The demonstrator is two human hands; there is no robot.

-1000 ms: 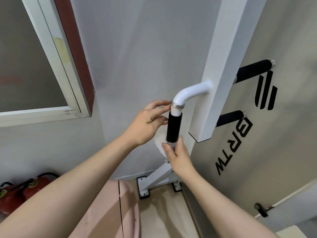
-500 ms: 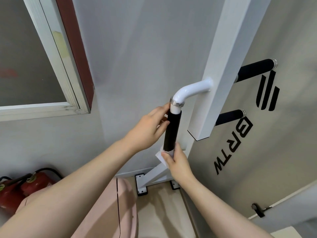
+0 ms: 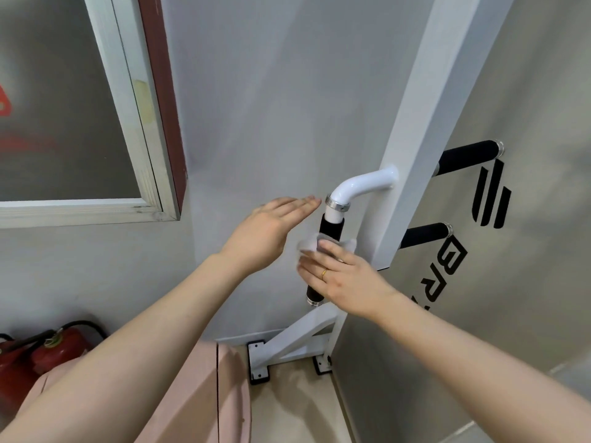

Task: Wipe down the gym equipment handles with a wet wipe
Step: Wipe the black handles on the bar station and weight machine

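Right hand (image 3: 343, 278) around handle (image 3: 331, 230), wipe (image 3: 308, 244) between them. Left hand (image 3: 267, 228) at 9 o'clock, apart from handle. Post (image 3: 412, 139) at 3 o'clock. Extinguishers (image 3: 54, 350) far at 8 o'clock, window (image 3: 64, 100) at 10.

A pale grey wall (image 3: 271, 91) fills the centre of the frame under soft, even light. In the upper left, a window (image 3: 57, 107) with frosted grey glass sits in a white frame edged by a dark red strip. On the right, a beige panel (image 3: 527, 298) carries large black lettering and a striped logo. At the bottom centre, a beige floor (image 3: 297, 410) meets a white skirting board. Two red fire extinguishers (image 3: 48, 350) with black hoses stand in the lower left corner against the wall.
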